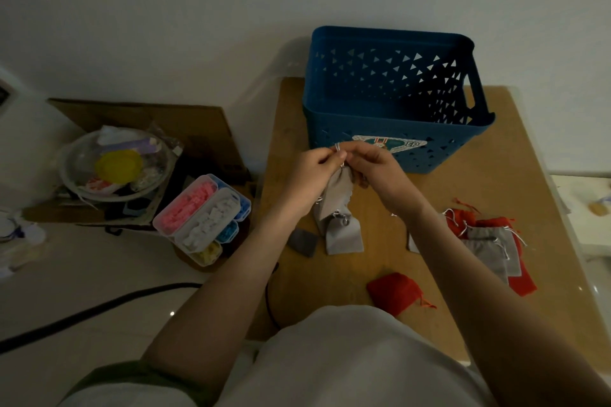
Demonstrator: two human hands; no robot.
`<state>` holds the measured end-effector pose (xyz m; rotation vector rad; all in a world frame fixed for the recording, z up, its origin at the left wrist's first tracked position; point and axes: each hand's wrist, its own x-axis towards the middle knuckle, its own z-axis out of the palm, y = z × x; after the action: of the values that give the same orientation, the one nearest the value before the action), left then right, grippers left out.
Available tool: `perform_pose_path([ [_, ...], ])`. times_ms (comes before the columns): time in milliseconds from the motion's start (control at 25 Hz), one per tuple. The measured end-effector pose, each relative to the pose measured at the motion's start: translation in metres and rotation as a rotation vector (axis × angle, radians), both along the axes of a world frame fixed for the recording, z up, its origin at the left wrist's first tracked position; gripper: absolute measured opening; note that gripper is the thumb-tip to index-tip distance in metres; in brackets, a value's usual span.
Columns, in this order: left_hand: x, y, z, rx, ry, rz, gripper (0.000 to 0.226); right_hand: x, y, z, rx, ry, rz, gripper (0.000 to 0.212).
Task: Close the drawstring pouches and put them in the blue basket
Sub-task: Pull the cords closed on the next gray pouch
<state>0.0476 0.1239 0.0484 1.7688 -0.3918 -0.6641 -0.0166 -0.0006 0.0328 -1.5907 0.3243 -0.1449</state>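
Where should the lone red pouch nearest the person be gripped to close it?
Pinch the red pouch at its right end, where the orange drawstrings trail out, coming from the right. It lies flat, and its mouth likely points that way.

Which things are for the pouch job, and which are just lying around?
For the job: grey pouch, pinched by left hand and right hand; blue basket; loose grey pouches; red pouch; pouch pile.
Lying about: compartment box; clear bowl; black cable.

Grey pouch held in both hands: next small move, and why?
Probably pull the white cords apart to cinch the grey fabric pouch: left hand and right hand both pinch them at its mouth, outside the blue plastic basket.
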Motion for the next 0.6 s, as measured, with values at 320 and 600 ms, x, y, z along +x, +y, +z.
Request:
perform_pose_path([
  [320,0.0096,0.0066,-0.006,-0.028,0.047,0.015,0.013,0.0002,-0.0062,-0.0004,0.322,-0.045,0.041,0.021],
  [600,0.0065,0.0032,-0.0056,-0.047,0.002,0.05,0.01,-0.0005,-0.005,0.0013,0.23,0.055,0.172,0.017],
])
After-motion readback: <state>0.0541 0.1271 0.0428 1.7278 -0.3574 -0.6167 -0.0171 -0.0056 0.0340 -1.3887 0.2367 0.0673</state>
